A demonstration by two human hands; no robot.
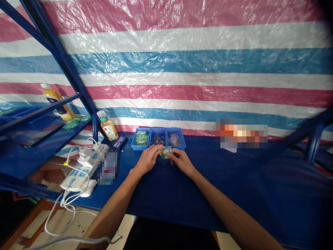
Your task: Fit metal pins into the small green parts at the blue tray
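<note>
A small clear packet with green print [165, 152] is between my two hands, just in front of the blue bins. My left hand [148, 159] is closed, its fingertips on the packet's left edge. From the other side, my right hand [182, 161] pinches the packet with thumb and fingers. Right behind it stand three blue bins side by side. Similar green packets lie in the left bin [133, 142], small dark screw-like pieces in the middle bin [158, 131], and translucent pieces I cannot make out in the right bin [183, 141].
White power strips [75, 177] with tangled cables lie at the left edge of the blue table [208, 194]. A drink bottle [108, 126] and a dark blue box [120, 142] stand behind them. A blue metal frame [75, 80] rises at left. Two patches are pixelated.
</note>
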